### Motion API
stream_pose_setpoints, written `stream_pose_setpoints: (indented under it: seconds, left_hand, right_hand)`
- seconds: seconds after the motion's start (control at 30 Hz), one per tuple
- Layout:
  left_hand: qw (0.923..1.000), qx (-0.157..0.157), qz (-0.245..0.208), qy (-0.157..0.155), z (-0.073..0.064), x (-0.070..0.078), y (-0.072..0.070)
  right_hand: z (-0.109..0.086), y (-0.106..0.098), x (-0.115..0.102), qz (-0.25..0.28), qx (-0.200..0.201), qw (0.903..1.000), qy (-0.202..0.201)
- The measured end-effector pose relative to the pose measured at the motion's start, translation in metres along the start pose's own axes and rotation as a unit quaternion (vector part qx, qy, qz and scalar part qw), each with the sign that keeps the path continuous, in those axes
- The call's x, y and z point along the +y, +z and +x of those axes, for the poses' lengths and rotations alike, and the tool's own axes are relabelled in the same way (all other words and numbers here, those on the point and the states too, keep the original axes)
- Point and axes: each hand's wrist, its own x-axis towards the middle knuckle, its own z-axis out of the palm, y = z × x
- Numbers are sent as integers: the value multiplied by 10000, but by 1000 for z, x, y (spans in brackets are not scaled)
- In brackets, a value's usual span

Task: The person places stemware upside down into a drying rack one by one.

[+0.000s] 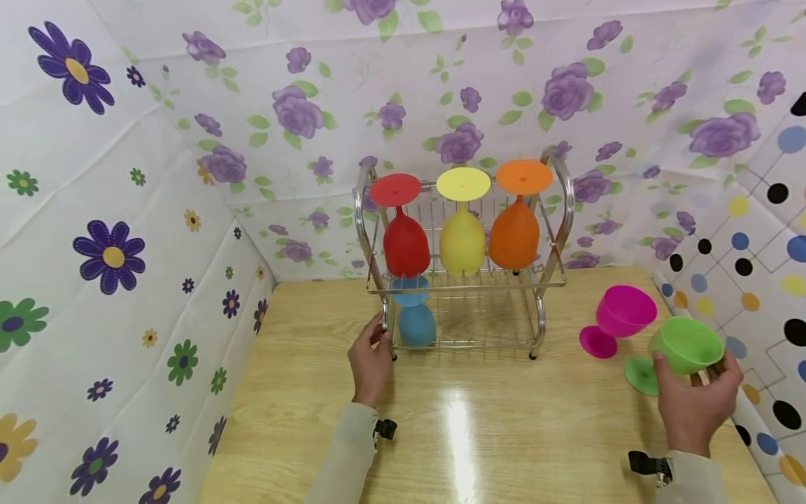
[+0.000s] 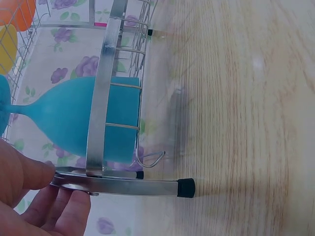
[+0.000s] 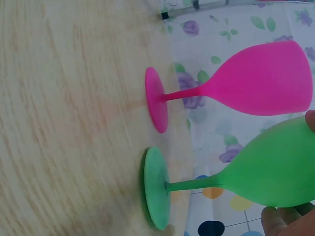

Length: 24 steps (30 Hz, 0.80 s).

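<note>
Right hand (image 1: 695,409): curled round the bowl of the green goblet (image 1: 683,350), thumb on one side and fingers on the other. The goblet stands upright at the right of the surface (image 1: 302,336); its foot appears to rest there. Left hand (image 1: 370,364): thumb and fingers pinch the left front upright of the wire rack (image 2: 100,108).

Just beside the green goblet, on the side nearer the rack, the pink goblet (image 1: 626,308) stands upright. The lower tier holds the blue goblet (image 1: 417,326), inverted, at the left end. The upper tier holds three inverted goblets, left to right: red goblet (image 1: 406,245), yellow goblet (image 1: 462,241), orange goblet (image 1: 514,234).

Step in hand (judged): grasping the green goblet for loading, with the left hand steadying the rack. Next move would call for lifting the green goblet clear of the pink one, turning it foot-up, and seating it rim-down on the lower tier beside the blue goblet. Maintain the left-hand hold to limit rack shift.
</note>
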Motion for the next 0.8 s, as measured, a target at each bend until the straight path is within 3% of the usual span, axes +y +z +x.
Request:
stream_pose_setpoints:
  seconds: [0.23, 0.5, 0.8]
  left_hand:
    - [9999, -47, 116, -23, 1, 1, 1]
    - [9996, -144, -203, -137, -5, 2, -6]
    - [9983, -117, -568, -55, -26, 14, -23]
  right_hand:
    - [-10, -6, -22, -269, 148, 9993, -204]
    - [-36, -19, -58, -355, 454, 9902, -1271]
    - [-53, -25, -74, -142, 56, 9874, -1577]
